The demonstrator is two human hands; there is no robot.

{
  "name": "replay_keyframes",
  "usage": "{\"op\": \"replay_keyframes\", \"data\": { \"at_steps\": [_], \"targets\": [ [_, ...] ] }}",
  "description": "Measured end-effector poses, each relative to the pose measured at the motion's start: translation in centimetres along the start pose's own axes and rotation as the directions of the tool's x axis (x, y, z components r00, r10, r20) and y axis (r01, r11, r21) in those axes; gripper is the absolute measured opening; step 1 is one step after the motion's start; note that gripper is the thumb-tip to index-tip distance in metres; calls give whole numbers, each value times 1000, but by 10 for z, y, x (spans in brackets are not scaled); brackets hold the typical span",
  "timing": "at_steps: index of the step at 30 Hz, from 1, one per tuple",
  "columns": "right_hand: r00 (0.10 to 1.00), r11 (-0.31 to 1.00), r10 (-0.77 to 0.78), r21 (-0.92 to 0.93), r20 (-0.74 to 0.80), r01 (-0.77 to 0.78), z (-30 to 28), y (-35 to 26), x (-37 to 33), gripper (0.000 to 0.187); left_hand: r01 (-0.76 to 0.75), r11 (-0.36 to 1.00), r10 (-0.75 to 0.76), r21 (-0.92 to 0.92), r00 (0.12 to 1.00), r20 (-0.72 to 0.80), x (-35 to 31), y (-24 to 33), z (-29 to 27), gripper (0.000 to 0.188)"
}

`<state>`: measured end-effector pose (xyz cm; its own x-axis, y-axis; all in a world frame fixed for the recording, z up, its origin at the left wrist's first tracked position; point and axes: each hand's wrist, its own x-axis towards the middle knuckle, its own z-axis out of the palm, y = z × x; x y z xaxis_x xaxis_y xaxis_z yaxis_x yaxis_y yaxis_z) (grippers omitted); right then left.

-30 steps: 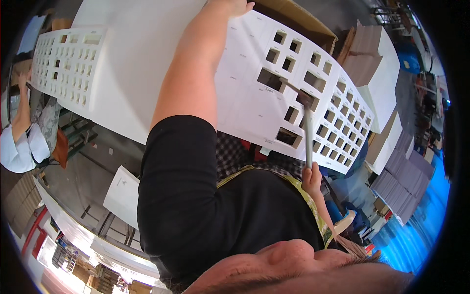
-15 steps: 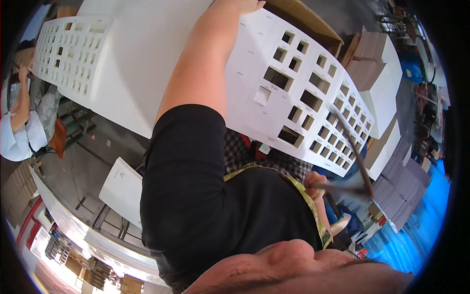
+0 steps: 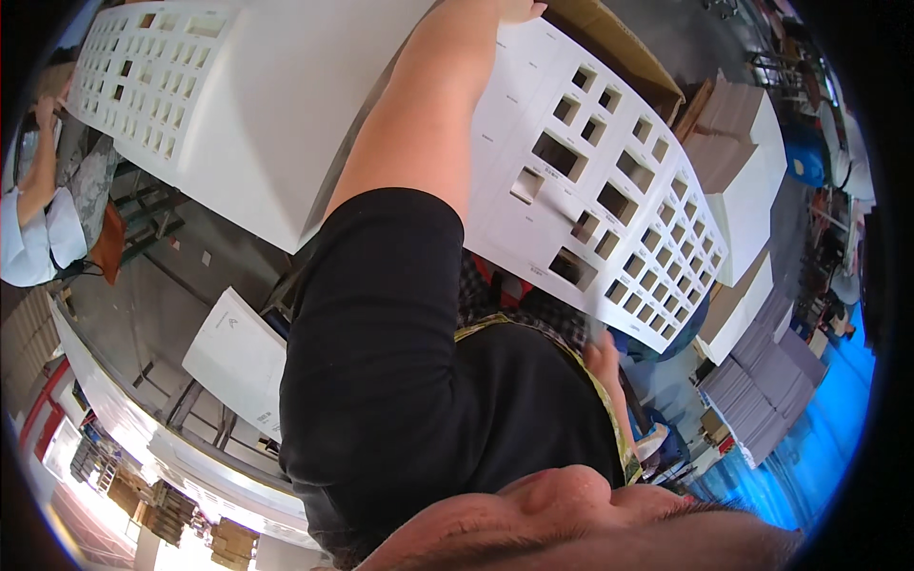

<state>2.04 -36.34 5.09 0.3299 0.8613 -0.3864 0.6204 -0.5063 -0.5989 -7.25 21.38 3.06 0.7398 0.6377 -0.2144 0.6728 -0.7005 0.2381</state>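
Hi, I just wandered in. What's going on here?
Someone has their left hand at the far edge of a white panel full of square and rectangular openings. Their right hand grips a long-handled tool over it, too blurred to tell whether it touches. Off to the left, a co-worker's hand is by another panel with openings.

This was a workshop or factory floor, judging by its materials. Just beyond the perforated white sheet (image 3: 583, 194) stood a brown cardboard box (image 3: 636, 49); to the right of the sheet were stacked pale boards (image 3: 725, 138) and a pile of grey boards (image 3: 762, 390). Well to the sheet's left were a second perforated panel (image 3: 143, 88), a co-worker (image 3: 38, 233) and a dark metal frame (image 3: 152, 217).
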Motion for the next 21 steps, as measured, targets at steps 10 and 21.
{"op": "replay_keyframes", "data": {
  "at_steps": [10,21],
  "targets": [
    [992,989,119,88,-36,-116,7,32,-17,25,23,999,-23,23,999,-22,0,5,-2,53],
    [995,990,39,-135,90,-27,-3,-12,12,28,51,993,-53,105,999,13,11,6,3,54]
  ]
}}
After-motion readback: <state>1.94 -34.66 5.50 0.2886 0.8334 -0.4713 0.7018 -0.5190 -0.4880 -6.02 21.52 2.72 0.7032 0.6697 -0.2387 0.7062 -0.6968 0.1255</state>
